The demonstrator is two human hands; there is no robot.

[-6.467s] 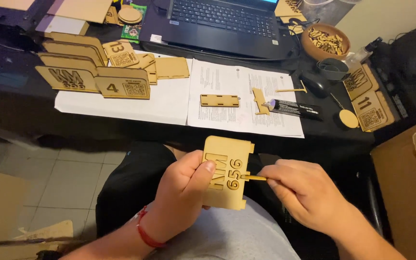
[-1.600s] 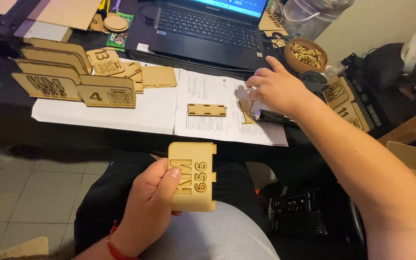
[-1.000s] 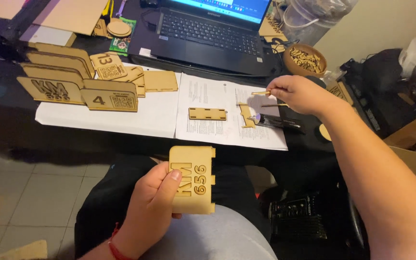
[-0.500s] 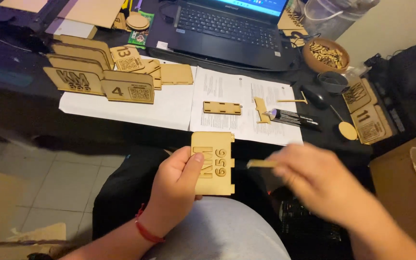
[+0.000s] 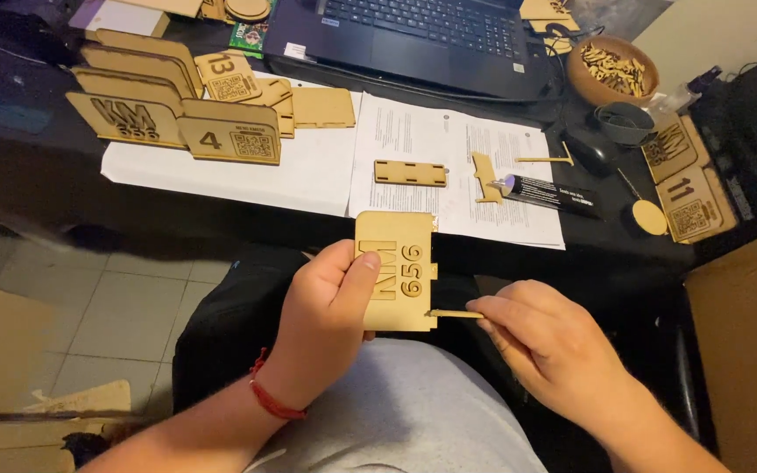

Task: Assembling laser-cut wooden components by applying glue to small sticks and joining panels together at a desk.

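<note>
1. My left hand has a closed grip on a wooden plaque with raised characters, thumb across its face, held upright over my lap just below the bench edge.
2. My right hand pinches a thin stick between fingertips; its tip touches the plaque's lower right corner.
3. On the bench above, white papers carry a slotted strip, a small wooden cross piece and a dark tube.
4. Upper left, more plaques stand in a row.
5. A laptop sits behind the papers, with a bowl of small wooden bits to its right.
6. Two flat numbered plaques lie far right.
</note>
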